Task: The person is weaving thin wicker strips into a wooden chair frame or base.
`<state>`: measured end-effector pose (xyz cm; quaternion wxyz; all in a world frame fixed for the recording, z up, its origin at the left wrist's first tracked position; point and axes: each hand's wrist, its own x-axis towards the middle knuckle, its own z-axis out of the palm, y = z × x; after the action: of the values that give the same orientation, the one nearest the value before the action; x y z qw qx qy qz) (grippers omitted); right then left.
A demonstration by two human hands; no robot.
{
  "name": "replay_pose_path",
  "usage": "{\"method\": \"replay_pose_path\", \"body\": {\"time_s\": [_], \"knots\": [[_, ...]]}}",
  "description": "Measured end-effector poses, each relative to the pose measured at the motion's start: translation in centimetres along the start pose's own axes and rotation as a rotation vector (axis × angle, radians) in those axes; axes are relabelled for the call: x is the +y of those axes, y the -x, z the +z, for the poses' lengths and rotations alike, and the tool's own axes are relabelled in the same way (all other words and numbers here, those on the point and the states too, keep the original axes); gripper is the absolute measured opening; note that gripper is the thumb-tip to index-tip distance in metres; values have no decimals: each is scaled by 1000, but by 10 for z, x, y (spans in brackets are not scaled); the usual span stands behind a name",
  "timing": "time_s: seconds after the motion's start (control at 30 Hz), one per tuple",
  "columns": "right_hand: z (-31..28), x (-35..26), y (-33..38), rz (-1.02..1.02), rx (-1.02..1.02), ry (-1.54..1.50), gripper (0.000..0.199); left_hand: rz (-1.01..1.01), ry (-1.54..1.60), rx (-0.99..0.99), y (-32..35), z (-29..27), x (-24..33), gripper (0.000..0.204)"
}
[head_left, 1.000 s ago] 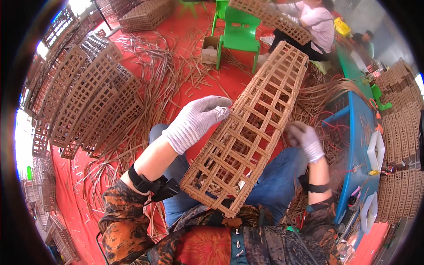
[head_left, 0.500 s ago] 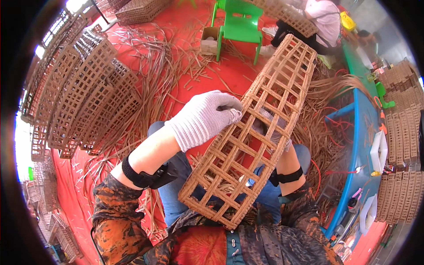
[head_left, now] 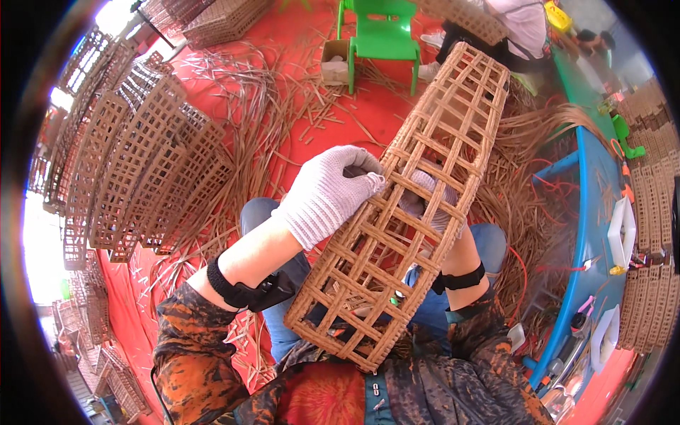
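Holding a long woven rattan lattice basket [head_left: 407,212] slantwise across the lap, the work appears to be at the stage of handling and checking the frame, not of weaving it. The basket runs from the lower centre of the frame up to the upper right, its open end low, near the patterned shirt. The left hand [head_left: 327,193], in a white knit glove, is closed over the basket's left edge at mid-length, fingers curled onto the slats. The right hand [head_left: 428,202] (also gloved) is seen only through the grid, under or inside the basket; it seems to support the far side, but whether it is closed on a slat cannot be told.

Loose rattan strips [head_left: 283,106] lie scattered over the red floor [head_left: 375,106] in the upper middle. Finished lattice baskets [head_left: 134,177] are stacked at the left. A green plastic chair [head_left: 382,32] stands at the top, with another person [head_left: 510,28] seated beyond it at the upper right. A blue tabletop [head_left: 595,212] curves down the right edge.

As a judgement, the next move calls for a firm grip at both sides, so that the long frame can be turned without twisting it.
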<state>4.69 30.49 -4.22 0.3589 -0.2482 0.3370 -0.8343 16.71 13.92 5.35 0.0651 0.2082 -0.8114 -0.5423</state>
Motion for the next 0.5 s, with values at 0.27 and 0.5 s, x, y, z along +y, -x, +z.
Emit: {"method": "replay_pose_path", "body": {"time_s": [0.27, 0.5], "knots": [[-7, 2, -11, 188, -62, -169, 33, 167, -257, 180, -3, 15, 2, 23], [-4, 8, -19, 195, -40, -250, 39, -125, 126, -56, -12, 1, 10, 25]]}}
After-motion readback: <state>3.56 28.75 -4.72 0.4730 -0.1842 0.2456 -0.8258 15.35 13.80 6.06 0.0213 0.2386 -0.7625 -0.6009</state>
